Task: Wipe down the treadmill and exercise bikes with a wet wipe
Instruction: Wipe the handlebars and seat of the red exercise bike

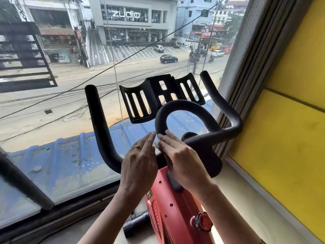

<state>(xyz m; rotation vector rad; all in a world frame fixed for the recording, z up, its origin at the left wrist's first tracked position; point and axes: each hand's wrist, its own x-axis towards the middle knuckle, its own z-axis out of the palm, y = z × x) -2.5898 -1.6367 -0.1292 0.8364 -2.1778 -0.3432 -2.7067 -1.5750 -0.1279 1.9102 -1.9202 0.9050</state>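
Here the left hand (140, 162) and right hand (182, 160), fingers nearly straight, press a pale wet wipe (157, 144) onto the black foam handlebar loop (184, 104) at seven o'clock.

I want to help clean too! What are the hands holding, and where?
Right hand presses a blurry pale wipe flat against the handlebar loop; left hand touches the wipe's left edge. No clear grip shows.

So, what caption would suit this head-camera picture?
Left hand and right hand rest on the black handlebar loop of a red exercise bike, by a window above a street.
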